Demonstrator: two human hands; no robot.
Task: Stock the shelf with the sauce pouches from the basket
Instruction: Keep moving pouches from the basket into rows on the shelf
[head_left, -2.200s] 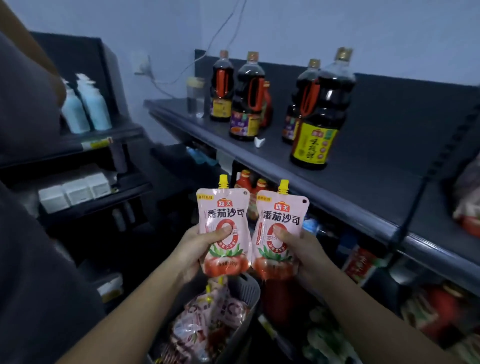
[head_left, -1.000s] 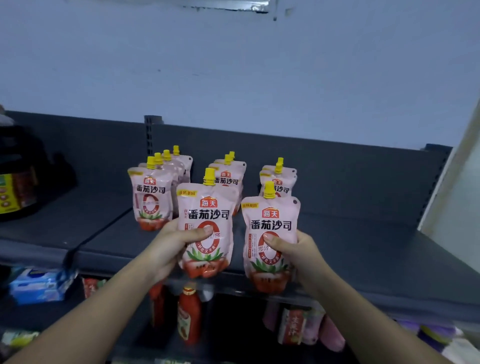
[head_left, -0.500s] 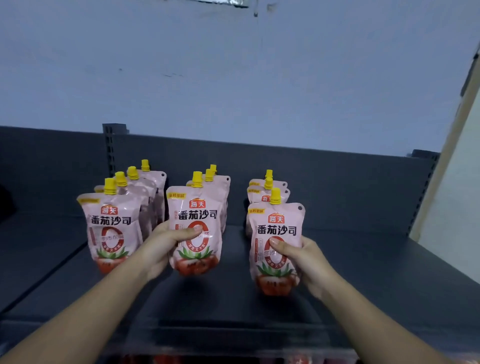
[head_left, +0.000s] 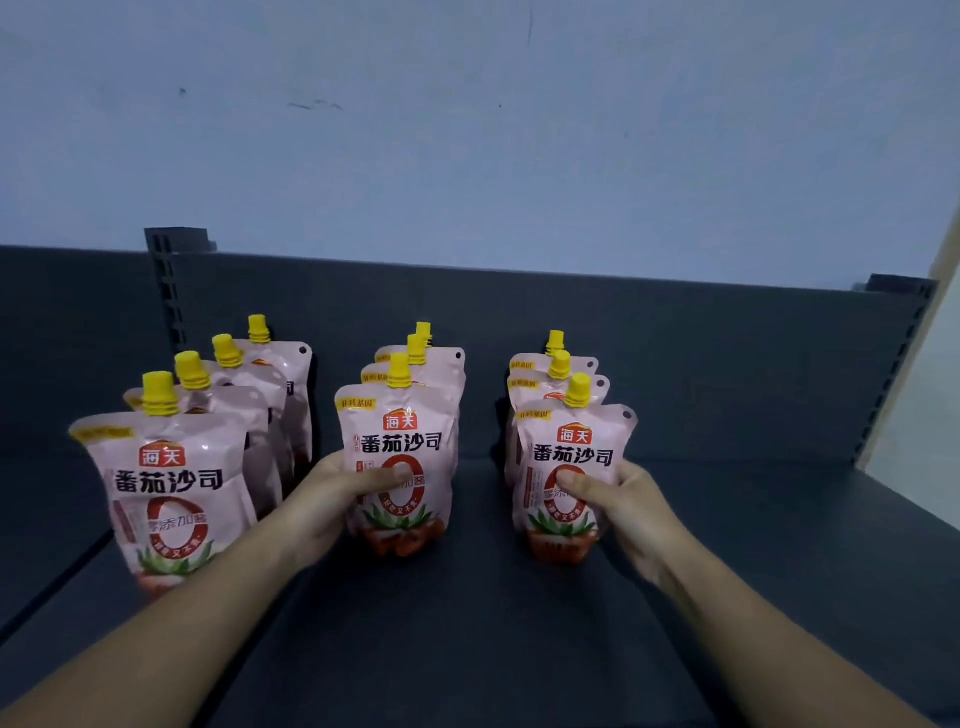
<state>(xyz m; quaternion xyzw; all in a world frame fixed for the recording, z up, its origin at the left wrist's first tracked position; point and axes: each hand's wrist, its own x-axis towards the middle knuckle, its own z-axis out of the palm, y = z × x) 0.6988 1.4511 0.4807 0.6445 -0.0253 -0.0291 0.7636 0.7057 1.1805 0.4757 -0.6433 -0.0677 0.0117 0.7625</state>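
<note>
Three rows of pink sauce pouches with yellow caps stand on the dark shelf (head_left: 467, 613). My left hand (head_left: 337, 493) grips the front pouch of the middle row (head_left: 400, 431), upright with its base on the shelf. My right hand (head_left: 631, 512) grips the front pouch of the right row (head_left: 574, 447), also upright on the shelf. The left row (head_left: 171, 478) has several pouches standing free, its front one nearest the shelf edge. The basket is out of view.
The shelf's dark back panel (head_left: 675, 364) rises behind the rows, with slotted uprights at left (head_left: 169, 291) and right (head_left: 898, 364). A pale wall (head_left: 467, 130) is above. Bare shelf surface lies right of the right row and in front of the pouches.
Both hands carried the two pouches up from the basket to the shelf and forward. The pouches now stand at the front of the middle and right rows; the view has closed in.
</note>
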